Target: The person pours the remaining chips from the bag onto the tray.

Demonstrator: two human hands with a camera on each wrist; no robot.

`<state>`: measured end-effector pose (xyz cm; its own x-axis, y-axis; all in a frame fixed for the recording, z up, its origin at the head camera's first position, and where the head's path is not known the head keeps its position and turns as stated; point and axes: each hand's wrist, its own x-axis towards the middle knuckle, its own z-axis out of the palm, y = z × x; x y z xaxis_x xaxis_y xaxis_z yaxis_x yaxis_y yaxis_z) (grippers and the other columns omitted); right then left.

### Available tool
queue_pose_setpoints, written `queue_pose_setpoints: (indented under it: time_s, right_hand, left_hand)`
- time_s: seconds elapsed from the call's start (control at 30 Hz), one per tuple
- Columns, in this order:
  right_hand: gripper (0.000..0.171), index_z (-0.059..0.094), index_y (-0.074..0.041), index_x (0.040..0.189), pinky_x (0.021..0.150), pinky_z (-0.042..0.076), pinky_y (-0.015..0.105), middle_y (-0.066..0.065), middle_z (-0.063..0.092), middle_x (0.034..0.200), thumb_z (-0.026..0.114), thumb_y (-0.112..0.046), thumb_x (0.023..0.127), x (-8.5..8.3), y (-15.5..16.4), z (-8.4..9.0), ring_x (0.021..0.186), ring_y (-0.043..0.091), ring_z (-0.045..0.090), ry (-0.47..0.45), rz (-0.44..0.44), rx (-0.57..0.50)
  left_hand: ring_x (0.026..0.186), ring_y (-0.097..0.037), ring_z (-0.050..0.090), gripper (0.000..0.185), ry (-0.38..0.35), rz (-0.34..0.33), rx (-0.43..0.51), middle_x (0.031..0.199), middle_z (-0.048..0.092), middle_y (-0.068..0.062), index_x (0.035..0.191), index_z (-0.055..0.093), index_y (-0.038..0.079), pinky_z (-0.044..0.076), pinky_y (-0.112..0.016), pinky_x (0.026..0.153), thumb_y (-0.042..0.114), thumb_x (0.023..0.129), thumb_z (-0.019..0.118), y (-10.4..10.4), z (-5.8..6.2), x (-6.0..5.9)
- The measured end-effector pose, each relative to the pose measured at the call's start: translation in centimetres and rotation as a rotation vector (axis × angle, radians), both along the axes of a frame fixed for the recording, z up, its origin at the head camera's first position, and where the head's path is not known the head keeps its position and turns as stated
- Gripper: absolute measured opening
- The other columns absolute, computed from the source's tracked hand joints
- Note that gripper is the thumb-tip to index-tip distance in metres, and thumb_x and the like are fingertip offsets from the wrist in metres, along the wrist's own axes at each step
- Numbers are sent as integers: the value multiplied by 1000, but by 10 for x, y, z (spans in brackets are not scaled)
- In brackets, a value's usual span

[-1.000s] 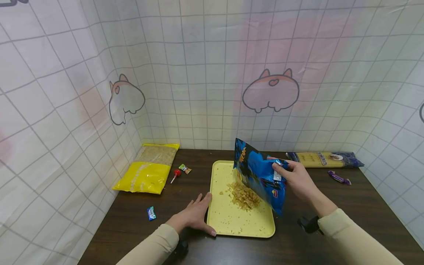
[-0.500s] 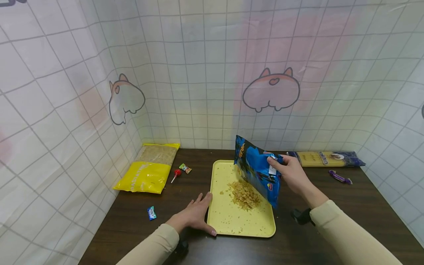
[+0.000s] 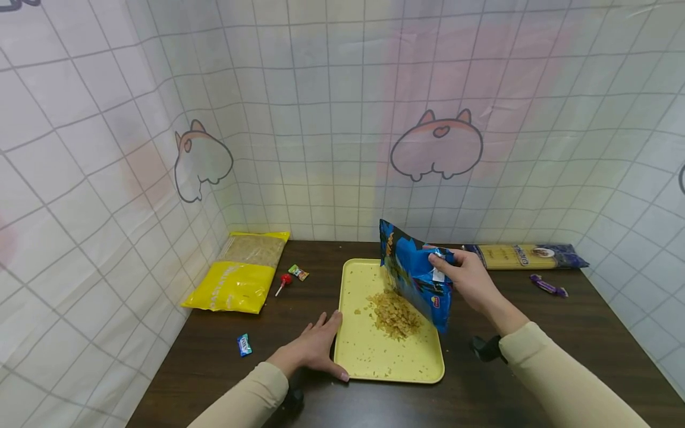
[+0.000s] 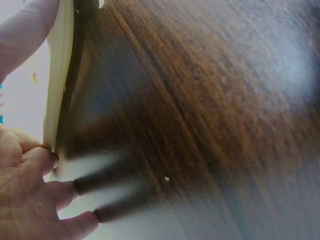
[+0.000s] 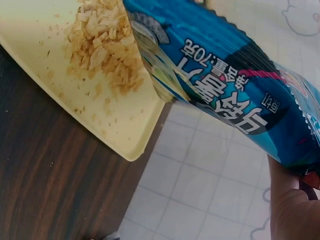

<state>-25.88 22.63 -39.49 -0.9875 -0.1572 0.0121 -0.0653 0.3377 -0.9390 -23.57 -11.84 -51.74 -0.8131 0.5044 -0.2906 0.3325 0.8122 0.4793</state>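
Blue snack bag (image 3: 414, 276) tipped over yellow tray (image 3: 374, 356), chips (image 3: 395, 315) beneath.

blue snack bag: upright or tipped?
Tipped. The right hand holds the blue snack bag slanted, open mouth down over the crumbled snack pile on the yellow tray.

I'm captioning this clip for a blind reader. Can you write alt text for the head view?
A right hand holds a blue snack bag upside down over a yellow tray, where a pile of chips lies. The left hand rests flat against the tray's left edge on a dark table. A yellow bag, a pasta packet and small candies lie around.
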Motion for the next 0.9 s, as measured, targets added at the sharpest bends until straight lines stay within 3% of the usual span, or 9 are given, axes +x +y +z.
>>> queue_pose_setpoints:
  time_s: [0.03, 0.07, 0.17, 0.27, 0.43, 0.6, 0.7, 0.8, 0.9]
  right_hand:
    - [53, 61, 3, 138, 64, 49, 26, -14, 67, 93, 57, -39, 105, 0, 0, 0, 68, 3, 55, 2, 4, 1]
    - [53, 60, 3, 139, 65, 50, 26, -11, 63, 85, 57, -38, 105, 0, 1, 1, 70, 3, 56, -1, 5, 4]
    - [51, 61, 5, 136, 63, 48, 26, -10, 59, 78, 57, -36, 106, 0, 2, 1, 65, 5, 53, -4, -9, 5]
    - [45, 64, 6, 122, 63, 47, 28, -5, 52, 71, 56, -35, 106, 1, 3, 1, 62, 9, 50, -20, -16, -1]
    - [40, 65, 2, 104, 71, 53, 27, -7, 63, 79, 56, -37, 106, 2, 5, 3, 74, 8, 61, -43, 10, -36]
    - [40, 68, 1, 104, 77, 58, 28, -7, 70, 90, 55, -37, 106, 6, 6, 7, 84, 7, 68, -55, 55, -49]
    - [39, 61, -5, 84, 76, 55, 29, -5, 63, 87, 56, -37, 106, 9, 6, 8, 84, 10, 65, -62, 67, -31]
    - [41, 52, -10, 75, 74, 50, 31, -1, 52, 79, 56, -37, 106, 12, 5, 9, 81, 13, 59, -76, 71, -7]
    - [40, 53, -10, 76, 73, 50, 30, -2, 51, 76, 56, -36, 106, 15, 7, 9, 81, 14, 58, -74, 87, 19]
  left_hand:
    - [157, -45, 14, 132, 0, 0, -1, 171, 18, -18, 163, 15, 1, 21, -67, 121, 55, 70, 91, 0, 0, 0]
    - [157, -45, 14, 132, -1, 0, -1, 171, 18, -18, 163, 15, 1, 22, -67, 121, 55, 70, 91, 0, 0, 0]
    - [157, -46, 15, 132, 0, -2, -4, 171, 18, -18, 163, 15, 0, 22, -67, 121, 55, 70, 91, 0, 0, 0]
    - [157, -46, 15, 132, -1, -2, -5, 171, 18, -18, 163, 15, 1, 22, -67, 120, 55, 69, 91, 0, -1, 0]
    - [157, -46, 14, 132, 1, -2, -3, 171, 18, -18, 163, 15, 1, 22, -68, 120, 55, 69, 91, 0, 0, 0]
    - [157, -46, 14, 132, 0, -3, -1, 171, 18, -18, 163, 15, 0, 21, -68, 120, 55, 70, 91, 0, 1, 0]
    - [157, -45, 13, 132, -7, 0, -4, 171, 17, -18, 163, 15, 1, 21, -68, 121, 55, 70, 91, 1, 1, 1]
    - [157, -45, 13, 133, -15, 4, -5, 171, 17, -18, 163, 14, 1, 20, -67, 121, 55, 69, 91, 1, 2, 1]
    - [157, -45, 12, 133, -15, 5, -4, 171, 17, -18, 163, 14, 1, 19, -67, 121, 55, 69, 91, 1, 2, 1]
